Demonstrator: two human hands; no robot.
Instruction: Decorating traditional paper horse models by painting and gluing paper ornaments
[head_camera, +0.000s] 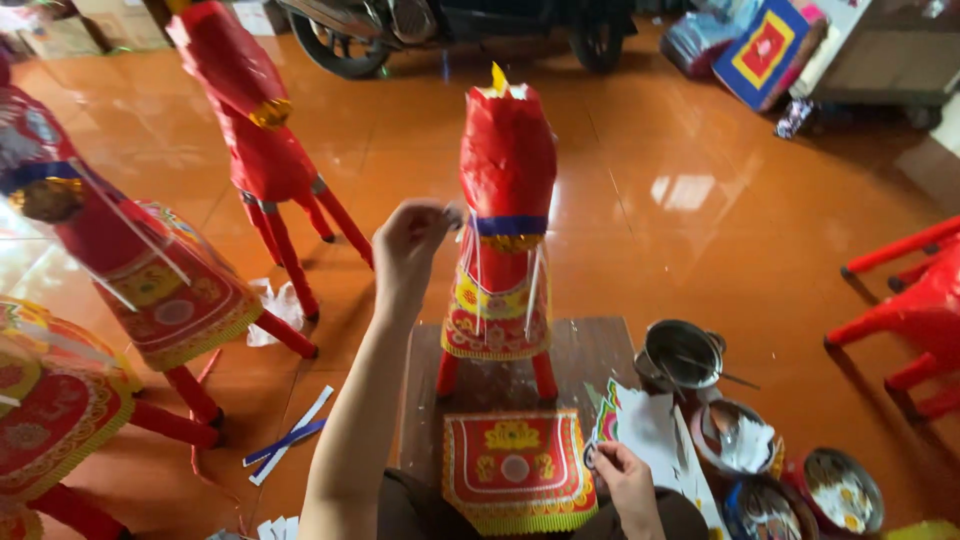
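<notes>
**Desk:** What does the head camera show at the middle of the frame?

**Photographer:** A red paper horse (503, 230) stands upright on a small wooden board (590, 352) on an orange tiled floor (690, 230). It wears a blue and gold collar and a red and yellow patterned cloth down its front.

**Desk:** And the hands?

**Photographer:** The person's left hand (410, 245) is raised just left of the horse, level with its collar, fingers pinched shut on a small pale scrap at the horse's neck; what the scrap is cannot be told. The right hand (622, 475) sits below and right of the horse, closed on a sheaf of white and coloured paper cut-outs (650, 425).

**Desk:** What lies around the horse?

**Photographer:** Directly below it, nearest the camera, a red and yellow patterned panel (515, 470) lies flat. To its right, metal bowls (685, 352) cluster beside the board, and red plastic stool legs (905, 310) stand further right. Left of the horse stand more red paper horses (255, 130), with blue and white paper strips (290, 435) on the floor near them. Behind the horse, at the top of the frame, a motorbike's wheels (335, 45) show
</notes>
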